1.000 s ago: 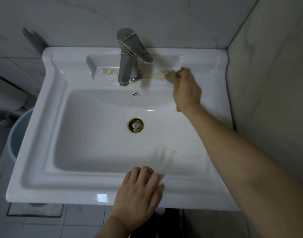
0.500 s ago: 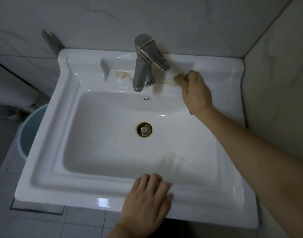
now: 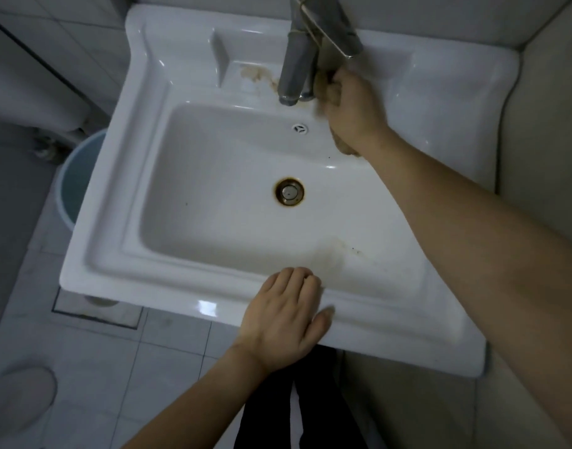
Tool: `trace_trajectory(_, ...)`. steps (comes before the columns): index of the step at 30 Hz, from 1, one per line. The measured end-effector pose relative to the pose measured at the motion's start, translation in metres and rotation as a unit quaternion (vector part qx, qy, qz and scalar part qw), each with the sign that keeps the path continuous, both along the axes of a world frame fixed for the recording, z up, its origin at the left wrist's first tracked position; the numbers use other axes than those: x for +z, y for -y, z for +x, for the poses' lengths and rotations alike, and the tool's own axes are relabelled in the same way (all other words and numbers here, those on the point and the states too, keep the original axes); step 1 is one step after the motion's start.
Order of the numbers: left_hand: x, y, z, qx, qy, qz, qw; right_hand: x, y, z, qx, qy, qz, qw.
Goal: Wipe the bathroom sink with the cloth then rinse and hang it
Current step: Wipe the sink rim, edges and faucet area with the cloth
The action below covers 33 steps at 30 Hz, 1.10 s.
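Observation:
A white ceramic sink (image 3: 116, 247) fills the view, with a rusty-ringed drain (image 3: 289, 191) in its basin. My right hand (image 3: 352, 108) is shut on a bunched brownish cloth (image 3: 344, 147), pressed on the back ledge right beside the base of the metal faucet (image 3: 299, 69). Most of the cloth is hidden under the hand. A brown stain (image 3: 255, 74) lies on the ledge left of the faucet. My left hand (image 3: 286, 319) rests flat on the sink's front rim, fingers together, holding nothing.
A tiled wall (image 3: 543, 124) stands close on the right of the sink. A light blue bucket (image 3: 72, 179) sits on the floor under the sink's left side. A yellowish smear (image 3: 330, 257) marks the basin's front right corner. A white shoe (image 3: 19, 396) shows at lower left.
My right hand has slid the cloth left along the back ledge, up against the faucet base. The view has tilted down and moved closer. My left hand stays on the front rim.

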State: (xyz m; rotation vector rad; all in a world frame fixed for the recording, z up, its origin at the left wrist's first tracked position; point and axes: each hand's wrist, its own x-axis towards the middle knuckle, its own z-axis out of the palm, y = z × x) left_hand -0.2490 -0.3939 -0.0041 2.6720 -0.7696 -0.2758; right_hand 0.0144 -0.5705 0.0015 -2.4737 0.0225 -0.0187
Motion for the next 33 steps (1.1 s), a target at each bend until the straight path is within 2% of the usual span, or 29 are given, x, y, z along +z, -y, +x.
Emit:
trace_trajectory(2, -0.002, 0.000, -0.001, -0.003, 0.000, -0.003, 1.000, -0.003, 0.030, -0.008, 0.000, -0.020, -0.063, 0.998)
trace_trajectory(5, -0.006, 0.000, -0.001, -0.010, 0.002, -0.004, 1.000, -0.009, 0.056, 0.007, -0.113, 0.004, -0.167, 0.980)
trace_trajectory(6, -0.007, 0.001, -0.001, -0.012, 0.003, -0.003, 1.000, -0.011, 0.051, 0.014, -0.141, 0.002, -0.185, 0.973)
trace_trajectory(8, -0.007, 0.001, 0.000, -0.015, 0.006, 0.000, 1.000, -0.012, 0.029, 0.025, -0.154, 0.009, -0.159, 0.975)
trace_trajectory(11, -0.006, 0.001, 0.001, -0.016, 0.015, 0.010, 1.000, -0.011, -0.006, 0.026, -0.064, 0.007, -0.041, 0.997)
trace_trajectory(14, -0.003, 0.001, 0.001, -0.020, 0.015, 0.012, 1.000, -0.009, -0.008, 0.017, -0.028, -0.012, 0.057, 0.998)
trace_trajectory(18, -0.001, 0.000, 0.002, -0.025, 0.007, 0.017, 1.000, -0.006, 0.024, -0.002, 0.109, -0.102, 0.004, 0.989)
trace_trajectory(19, 0.000, 0.000, 0.002, -0.027, 0.007, 0.018, 0.999, -0.005, 0.033, -0.001, 0.117, -0.105, -0.021, 0.987)
trace_trajectory(24, -0.002, 0.001, 0.001, -0.025, 0.014, 0.019, 0.999, -0.013, 0.054, 0.019, -0.043, 0.042, -0.098, 0.993)
trace_trajectory(27, -0.004, 0.001, 0.001, -0.019, 0.017, 0.019, 1.000, -0.017, 0.002, 0.018, -0.041, 0.031, -0.097, 0.994)
trace_trajectory(29, -0.004, 0.001, 0.001, -0.016, 0.017, 0.023, 0.999, -0.019, -0.029, 0.014, -0.079, 0.036, -0.093, 0.992)
trace_trajectory(33, -0.002, 0.001, 0.001, -0.019, 0.013, 0.028, 0.999, -0.024, -0.037, 0.012, -0.127, 0.032, -0.091, 0.987)
